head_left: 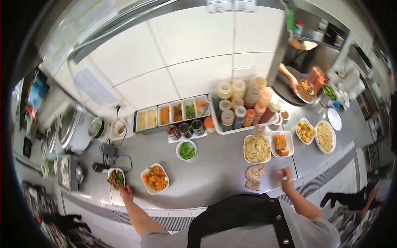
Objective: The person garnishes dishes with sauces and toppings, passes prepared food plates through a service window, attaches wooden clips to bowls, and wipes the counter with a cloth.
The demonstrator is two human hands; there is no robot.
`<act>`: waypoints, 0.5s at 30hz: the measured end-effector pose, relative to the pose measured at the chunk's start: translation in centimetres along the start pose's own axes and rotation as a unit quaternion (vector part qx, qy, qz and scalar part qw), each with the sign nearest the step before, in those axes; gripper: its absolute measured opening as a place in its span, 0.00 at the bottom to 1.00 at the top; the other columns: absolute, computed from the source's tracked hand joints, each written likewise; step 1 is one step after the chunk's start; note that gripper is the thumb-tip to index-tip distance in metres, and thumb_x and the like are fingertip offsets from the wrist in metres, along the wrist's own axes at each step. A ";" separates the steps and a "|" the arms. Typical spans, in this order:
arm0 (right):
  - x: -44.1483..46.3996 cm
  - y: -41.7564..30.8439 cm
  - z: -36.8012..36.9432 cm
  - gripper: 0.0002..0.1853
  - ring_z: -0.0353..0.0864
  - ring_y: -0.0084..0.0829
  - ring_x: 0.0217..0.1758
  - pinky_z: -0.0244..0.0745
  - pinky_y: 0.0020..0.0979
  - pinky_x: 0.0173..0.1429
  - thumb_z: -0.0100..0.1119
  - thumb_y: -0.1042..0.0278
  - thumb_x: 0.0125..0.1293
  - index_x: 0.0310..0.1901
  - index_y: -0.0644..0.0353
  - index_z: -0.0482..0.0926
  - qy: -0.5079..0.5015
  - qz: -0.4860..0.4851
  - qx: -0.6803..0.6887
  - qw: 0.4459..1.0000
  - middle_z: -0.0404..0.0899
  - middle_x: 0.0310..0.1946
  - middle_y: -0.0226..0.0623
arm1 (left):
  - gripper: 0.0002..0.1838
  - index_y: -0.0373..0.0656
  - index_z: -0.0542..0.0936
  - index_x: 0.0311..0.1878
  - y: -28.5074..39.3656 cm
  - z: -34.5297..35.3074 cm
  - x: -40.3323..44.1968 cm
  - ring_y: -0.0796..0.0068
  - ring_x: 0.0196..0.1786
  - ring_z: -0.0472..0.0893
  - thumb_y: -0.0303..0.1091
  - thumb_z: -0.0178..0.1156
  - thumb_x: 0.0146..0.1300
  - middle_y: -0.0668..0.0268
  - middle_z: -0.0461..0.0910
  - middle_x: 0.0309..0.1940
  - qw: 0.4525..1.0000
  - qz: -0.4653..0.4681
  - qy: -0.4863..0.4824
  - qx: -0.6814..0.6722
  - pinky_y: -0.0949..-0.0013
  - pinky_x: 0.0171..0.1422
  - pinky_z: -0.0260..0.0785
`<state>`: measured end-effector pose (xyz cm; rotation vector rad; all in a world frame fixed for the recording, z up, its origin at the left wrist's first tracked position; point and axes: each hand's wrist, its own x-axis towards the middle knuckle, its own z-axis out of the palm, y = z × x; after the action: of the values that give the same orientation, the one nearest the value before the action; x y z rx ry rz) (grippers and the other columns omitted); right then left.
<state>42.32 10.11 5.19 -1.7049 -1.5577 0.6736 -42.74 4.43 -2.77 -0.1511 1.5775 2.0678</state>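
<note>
Down at eight o'clock, my left hand point(126, 191) is touching the near edge of a small white bowl point(116, 178); whether it grips, I can't tell. That bowl looks well filled, dark brown chunks on one side and bright leafy greens on the other. Over at four o'clock, my right hand point(285, 177) hovers half-open, fingers loosely curled, with a crumpled cloth point(253, 177) at its nine o'clock. Twelve from that cloth, a pale, grainy dish point(257, 149), and beside it a square dish of golden-brown pieces point(281, 143). Three o'clock of my left bowl, there's a vivid orange dish point(155, 179). Farther out, toward two, another person's hand point(293, 84) is on a brown bowl point(307, 91).
</note>
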 end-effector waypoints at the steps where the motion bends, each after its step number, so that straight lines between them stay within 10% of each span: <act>1: -0.5 -0.1 1.6 0.12 0.76 0.35 0.42 0.74 0.32 0.46 0.59 0.80 0.57 0.43 0.60 0.74 -0.093 -0.040 0.010 0.995 0.72 0.38 0.39 | 0.13 0.42 0.72 0.36 1.0 -0.4 0.1 0.77 0.25 0.71 0.41 0.46 0.69 0.65 0.73 0.26 0.996 -0.066 -0.051 0.039 0.80 0.24 0.65; 6: 0.4 -6.4 4.6 0.20 0.72 0.46 0.53 0.69 0.42 0.56 0.64 0.65 0.57 0.51 0.55 0.74 -0.294 -0.325 -0.129 0.889 0.69 0.50 0.42 | 0.10 0.43 0.67 0.32 1.1 1.7 -4.1 0.79 0.20 0.68 0.36 0.41 0.67 0.67 0.70 0.21 0.998 -0.048 0.027 -0.015 0.80 0.19 0.57; 15: 0.3 -6.7 5.4 0.17 0.72 0.46 0.50 0.69 0.41 0.54 0.61 0.66 0.59 0.51 0.55 0.75 -0.307 -0.343 -0.081 0.884 0.68 0.46 0.43 | 0.15 0.43 0.69 0.28 4.6 -1.7 -13.3 0.82 0.17 0.66 0.41 0.44 0.67 0.69 0.70 0.18 0.995 0.009 0.026 0.094 0.81 0.16 0.53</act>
<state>34.00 11.33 7.24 -0.9270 -2.5386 0.7443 -33.96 -2.45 5.93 -0.1250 1.8015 1.9292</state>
